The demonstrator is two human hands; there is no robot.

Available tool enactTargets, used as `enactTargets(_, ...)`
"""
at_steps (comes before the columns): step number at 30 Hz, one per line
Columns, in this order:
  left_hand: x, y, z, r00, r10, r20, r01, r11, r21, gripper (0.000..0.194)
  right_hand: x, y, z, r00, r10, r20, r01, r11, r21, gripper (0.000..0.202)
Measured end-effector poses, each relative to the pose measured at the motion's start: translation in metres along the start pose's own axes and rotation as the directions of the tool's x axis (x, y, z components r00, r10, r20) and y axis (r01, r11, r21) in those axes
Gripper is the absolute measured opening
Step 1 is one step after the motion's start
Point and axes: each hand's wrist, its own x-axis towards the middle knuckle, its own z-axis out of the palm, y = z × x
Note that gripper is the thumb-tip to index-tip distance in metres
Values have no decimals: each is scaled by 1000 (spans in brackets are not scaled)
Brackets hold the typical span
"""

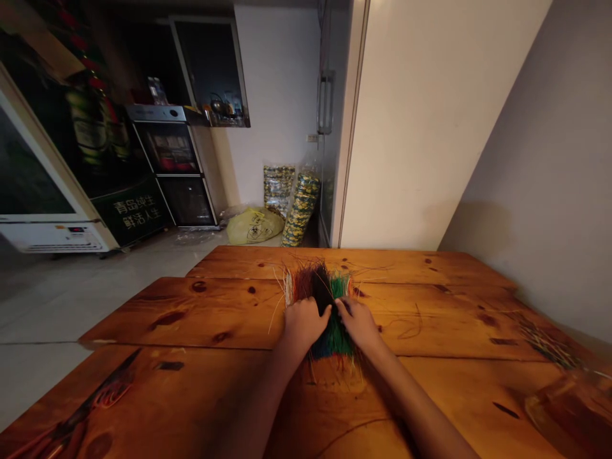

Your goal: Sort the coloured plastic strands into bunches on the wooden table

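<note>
A woven mat of thin coloured straw-like strands (321,285) lies on the wooden table (201,319), in bands of white, brown, black, green and blue with frayed ends. My left hand (306,322) rests on its left half, thumb and fingers pressed together on the dark band. On the green side, my right hand (356,319) has thumb and forefinger pinched at the strands, close to my left thumb. Parts of the mat are hidden under both hands.
Dark-bladed scissors (108,382) with reddish strands beside them lie at the left. Loose strands (549,344) and a see-through amber container (568,408) are at the right. Beyond the table are a yellow bag (254,225), patterned rolls (301,207) and a glass-doored cabinet (174,166).
</note>
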Motion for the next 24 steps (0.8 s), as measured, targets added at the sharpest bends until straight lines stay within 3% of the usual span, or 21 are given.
enactTargets(4, -1, 0, -2, 1000, -9, -24, 9, 1000, -6, 47, 4, 14, 1, 1000, -20, -6, 20, 998, -51, 33)
enactTargets(8, 1, -9, -7, 998, -3, -58, -1, 998, -67, 41, 1, 9, -3, 999, -34, -16, 32, 994, -109, 31)
enactTargets(13, 8, -26, -9, 999, -27, -37, 21, 988, -156, 25, -4, 2, -8, 985, -134, -110, 90, 938, -335, 26)
enactTargets(19, 19, -50, -10, 992, -121, -31, 112, 971, -209, 25, 5, 26, -7, 998, -19, -64, 8, 986, -165, 22)
enactTargets(24, 19, -72, -15, 977, -210, -19, 204, 965, -165, 30, 16, 48, -15, 994, 30, -107, -45, 988, -147, 28)
